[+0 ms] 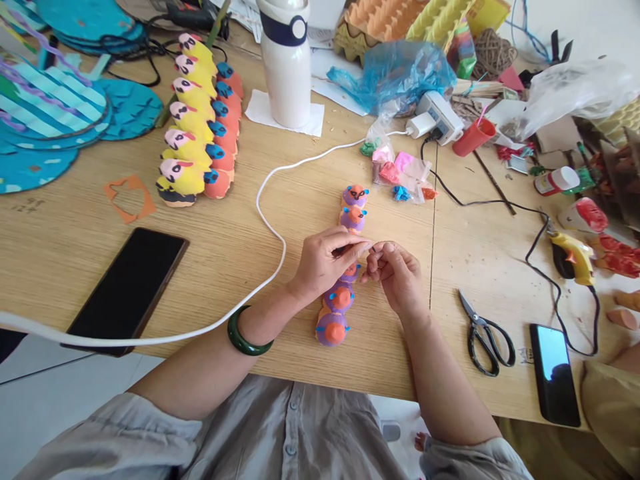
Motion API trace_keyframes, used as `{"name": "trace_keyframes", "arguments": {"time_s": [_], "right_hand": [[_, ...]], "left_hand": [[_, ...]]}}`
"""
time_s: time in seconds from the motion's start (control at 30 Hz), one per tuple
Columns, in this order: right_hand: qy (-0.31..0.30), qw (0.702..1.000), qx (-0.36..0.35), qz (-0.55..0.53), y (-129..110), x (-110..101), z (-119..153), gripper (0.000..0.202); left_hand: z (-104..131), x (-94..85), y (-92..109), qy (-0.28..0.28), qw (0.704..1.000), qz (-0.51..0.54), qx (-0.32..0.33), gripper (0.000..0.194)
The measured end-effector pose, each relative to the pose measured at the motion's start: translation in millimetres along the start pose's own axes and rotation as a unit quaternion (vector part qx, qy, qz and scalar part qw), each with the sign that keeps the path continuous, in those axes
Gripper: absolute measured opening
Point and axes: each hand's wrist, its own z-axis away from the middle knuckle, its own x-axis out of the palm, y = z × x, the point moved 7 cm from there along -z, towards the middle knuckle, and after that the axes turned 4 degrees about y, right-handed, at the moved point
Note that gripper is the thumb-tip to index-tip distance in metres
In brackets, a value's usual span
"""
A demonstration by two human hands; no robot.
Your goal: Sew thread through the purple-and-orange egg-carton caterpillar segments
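A strip of egg-carton cups (340, 298), covered in purple clay with orange faces and blue ears, lies lengthwise in front of me. Above its middle, my left hand (320, 261) is closed in a pinch, thumb against forefinger. My right hand (400, 275) is closed too, its fingers curled and its fingertips meeting those of the left. Whatever small bit lies between the fingertips is too tiny to name. Both hands hide part of the strip's middle. The far cup (356, 195) has dark markings on its orange face. Small bags of coloured clay (400, 170) lie beyond the hands.
Yellow and orange clay-covered carton strips (193, 133) stand at left, near a white bottle (286, 73). A white cable (260, 193) crosses the table. Phones (133, 283), scissors (483, 333) and a yellow glue gun (575, 257) lie around. Someone's sleeve (613, 407) shows at right.
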Motion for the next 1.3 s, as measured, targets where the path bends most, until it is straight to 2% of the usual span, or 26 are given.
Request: {"name": "trace_keyframes", "arguments": {"time_s": [0.4, 0.57, 0.7, 0.9, 1.3], "right_hand": [[0.013, 0.999, -0.031, 0.023, -5.4, 2.3, 2.2, 0.030], [0.034, 0.997, -0.054, 0.042, -8.3, -1.7, 1.5, 0.029], [0.031, 0.998, -0.041, 0.045, -6.5, -2.3, 0.5, 0.030], [0.033, 0.998, -0.036, 0.044, -5.4, -3.3, -0.3, 0.031], [0.018, 0.999, -0.028, 0.029, -2.8, 0.4, -0.9, 0.031]], "left_hand": [[1.5, -0.9, 0.0, -0.009, 0.999, -0.037, 0.025, 0.013], [1.3, 0.8, -1.4, -0.015, 0.999, -0.032, 0.010, 0.017], [1.1, 1.1, -2.3, -0.012, 1.000, -0.020, -0.002, 0.018], [-0.1, -0.9, 1.2, 0.001, 1.000, -0.022, 0.018, 0.014], [3.8, 2.9, 1.3, -0.008, 0.999, 0.008, 0.047, 0.010]]}}
